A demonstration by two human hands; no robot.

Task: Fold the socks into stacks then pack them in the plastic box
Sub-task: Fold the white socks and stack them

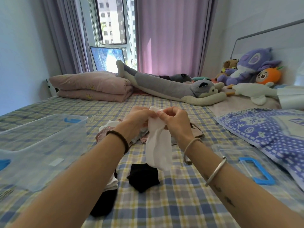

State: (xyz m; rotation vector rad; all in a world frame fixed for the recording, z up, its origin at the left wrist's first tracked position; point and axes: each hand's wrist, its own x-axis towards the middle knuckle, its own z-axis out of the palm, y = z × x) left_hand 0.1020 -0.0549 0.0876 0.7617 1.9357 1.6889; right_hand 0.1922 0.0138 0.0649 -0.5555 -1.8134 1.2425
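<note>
My left hand (139, 118) and my right hand (174, 120) pinch the top edge of a white sock (158, 145), which hangs down between them above the bed. Behind the hands lies a loose pile of socks (107, 130) in white, pink and beige. A folded black sock (143, 177) rests on the checked sheet just below the hanging sock. Another stack of white and black socks (108, 193) sits partly hidden under my left forearm. The clear plastic box (41, 145) stands empty at the left.
The box's clear lid with a blue handle (256, 170) lies at the right. A blue patterned cloth (266, 129) covers the right side of the bed. A folded pink quilt (92, 87), a long grey plush and several soft toys (246, 69) line the far side.
</note>
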